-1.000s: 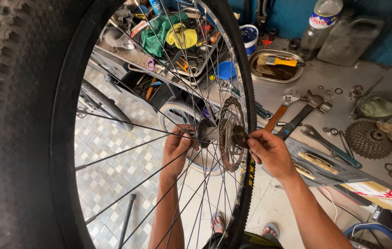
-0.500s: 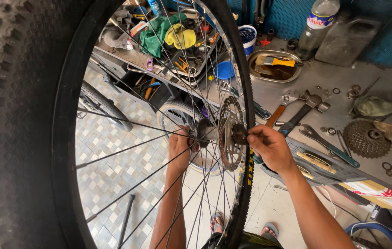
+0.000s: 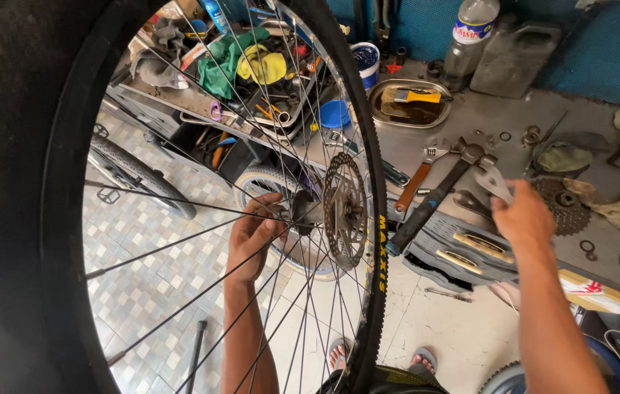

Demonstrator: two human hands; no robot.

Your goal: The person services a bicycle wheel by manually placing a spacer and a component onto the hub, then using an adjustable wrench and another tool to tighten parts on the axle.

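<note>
fingers (image 3: 262,211) of the left hand (image 3: 252,237) are clamped round the hub (image 3: 303,211) from the far side of the bike wheel (image 3: 365,219), right beside the brake disc (image 3: 344,210). right hand (image 3: 520,215) is well off from the hub, out over the desk (image 3: 485,117), fingers closed on a flat wrench (image 3: 492,182) just past the hammer (image 3: 434,197). that wrench looks like thin stiff steel, light, probably greasy, so grip the flat shank. wheel itself is bulky and wants to spin; hold the hub, not the spokes. cassette (image 3: 562,204) sits further out from the hub.
</note>
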